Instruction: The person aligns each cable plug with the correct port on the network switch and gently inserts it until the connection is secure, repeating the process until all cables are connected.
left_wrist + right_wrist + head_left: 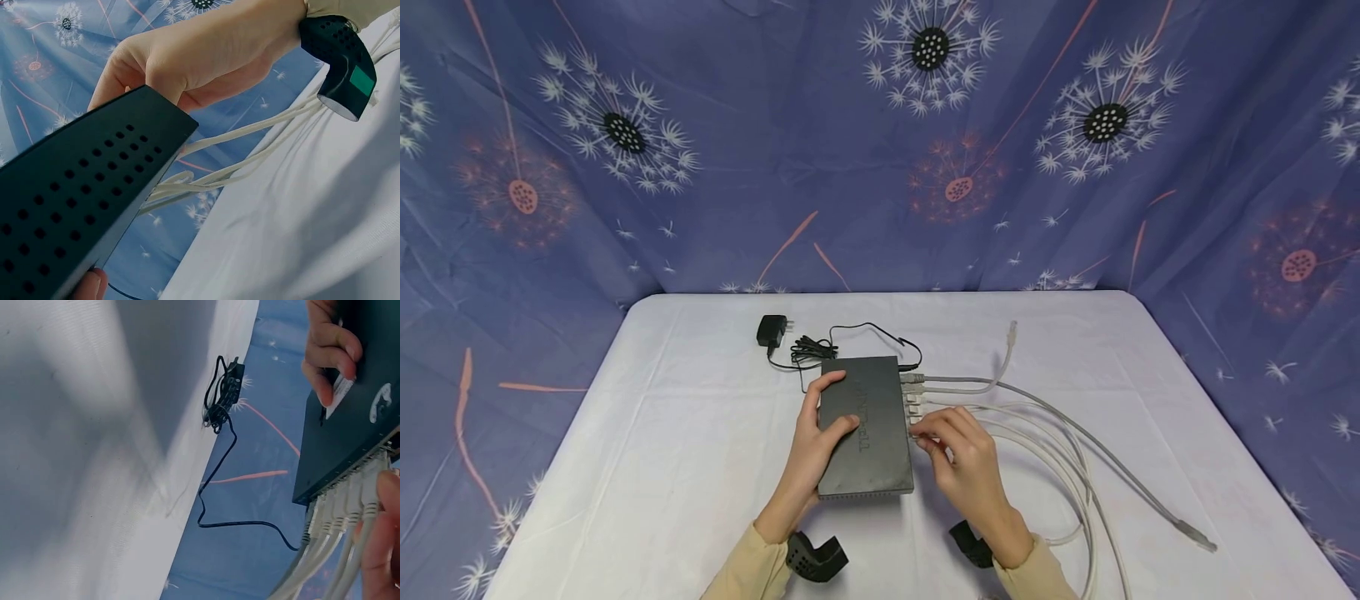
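Note:
A black network switch (868,462) is held up over the table, its long port side facing right. My left hand (816,437) grips it from the left, thumb on top. In the right wrist view, left fingers (334,356) press against its underside. White network cables (312,569) are plugged in a row along the port side, beside a grey network cable (1052,404) at the far end. At the near end of that row, my right hand (966,458) pinches a white network cable plug (373,481) at its port.
A black power adapter (771,331) and its bundled cord (812,348) lie behind the switch. Loose cable ends spread to the right, one with a clear plug (1012,332), another with a grey plug (1195,533). White cloth (662,450) covers the table; a patterned curtain (790,167) hangs behind.

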Demonstrator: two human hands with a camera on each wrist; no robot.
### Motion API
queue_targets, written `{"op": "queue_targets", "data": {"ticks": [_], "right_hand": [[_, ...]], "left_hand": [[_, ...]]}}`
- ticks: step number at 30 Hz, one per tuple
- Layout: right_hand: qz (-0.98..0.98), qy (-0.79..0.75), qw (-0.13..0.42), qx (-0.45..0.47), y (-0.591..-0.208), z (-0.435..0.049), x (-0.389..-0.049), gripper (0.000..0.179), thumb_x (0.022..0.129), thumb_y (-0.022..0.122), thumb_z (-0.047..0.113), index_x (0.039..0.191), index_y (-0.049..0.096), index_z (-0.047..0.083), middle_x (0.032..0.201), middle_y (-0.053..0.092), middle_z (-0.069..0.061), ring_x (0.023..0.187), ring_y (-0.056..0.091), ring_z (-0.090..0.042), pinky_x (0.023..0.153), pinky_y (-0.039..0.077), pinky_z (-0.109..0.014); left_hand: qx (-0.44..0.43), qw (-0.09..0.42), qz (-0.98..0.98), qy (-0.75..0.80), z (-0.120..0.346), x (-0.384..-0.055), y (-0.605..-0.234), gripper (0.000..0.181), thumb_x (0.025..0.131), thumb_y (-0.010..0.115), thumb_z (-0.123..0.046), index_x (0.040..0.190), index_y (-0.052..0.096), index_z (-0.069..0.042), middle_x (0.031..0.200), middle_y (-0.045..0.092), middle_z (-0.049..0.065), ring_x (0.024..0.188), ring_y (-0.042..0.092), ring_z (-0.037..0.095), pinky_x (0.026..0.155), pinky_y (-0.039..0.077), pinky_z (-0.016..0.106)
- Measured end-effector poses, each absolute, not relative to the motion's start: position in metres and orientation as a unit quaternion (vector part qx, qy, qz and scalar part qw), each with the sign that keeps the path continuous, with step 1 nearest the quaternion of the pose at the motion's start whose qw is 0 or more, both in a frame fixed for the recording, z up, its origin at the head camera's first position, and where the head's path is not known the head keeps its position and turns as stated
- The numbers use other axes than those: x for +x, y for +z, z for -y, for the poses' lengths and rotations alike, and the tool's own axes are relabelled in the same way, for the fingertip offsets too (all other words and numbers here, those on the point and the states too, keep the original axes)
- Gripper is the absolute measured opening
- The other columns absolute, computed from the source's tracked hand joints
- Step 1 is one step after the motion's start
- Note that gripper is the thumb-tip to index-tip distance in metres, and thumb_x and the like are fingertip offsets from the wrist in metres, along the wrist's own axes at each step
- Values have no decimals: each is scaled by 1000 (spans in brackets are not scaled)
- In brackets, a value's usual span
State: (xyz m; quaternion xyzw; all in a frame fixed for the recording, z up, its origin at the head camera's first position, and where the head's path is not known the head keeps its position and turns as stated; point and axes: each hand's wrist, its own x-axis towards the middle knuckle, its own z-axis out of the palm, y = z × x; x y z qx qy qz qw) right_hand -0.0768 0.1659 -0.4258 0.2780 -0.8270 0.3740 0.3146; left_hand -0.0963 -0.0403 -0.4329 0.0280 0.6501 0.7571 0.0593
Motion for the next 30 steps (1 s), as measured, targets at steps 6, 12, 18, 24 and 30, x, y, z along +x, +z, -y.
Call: {"op": "queue_targets", "data": {"ticks": [6, 12, 18, 24, 30], "right_hand": [[847, 371, 273, 266, -427, -168, -74, 25, 71, 75, -12, 87, 70, 7, 87, 63, 0, 76, 55, -13, 62, 41, -14], [850, 365, 265, 271, -429, -170, -75, 26, 71, 75, -12, 89, 70, 7, 90, 63, 2, 79, 56, -12, 62, 43, -15], [849, 376, 260, 267, -429, -171, -76, 29, 70, 75, -14, 90, 70, 7, 91, 63, 3, 80, 58, -11, 62, 44, -16], [850, 378, 263, 255, -430, -174, -77, 32, 70, 74, -15, 93, 70, 8, 92, 63, 3, 79, 59, -11, 61, 44, -16], [851, 394, 243, 248, -432, -175, -76, 21, 78, 72, -6, 94, 68, 7, 86, 61, 7, 73, 57, -7, 58, 46, -18]], "left_hand": [[21, 73, -635, 769, 41, -96, -437, 59, 88, 58, -8, 141, 40, -28, 138, 38, 16, 94, 57, 29, 65, 51, 42], [14, 83, -617, 782, 42, -97, -440, 61, 88, 59, -7, 142, 39, -28, 134, 41, 19, 90, 60, 27, 65, 52, 41], [11, 89, -613, 785, 42, -98, -443, 61, 89, 58, -5, 142, 39, -28, 132, 44, 20, 83, 62, 27, 62, 53, 40], [10, 91, -613, 785, 43, -98, -447, 61, 89, 58, -5, 142, 39, -28, 129, 46, 20, 80, 63, 26, 61, 52, 40], [1, 85, -597, 798, 40, -95, -448, 62, 89, 58, -3, 142, 38, -27, 125, 50, 21, 83, 65, 26, 63, 53, 38]]}}
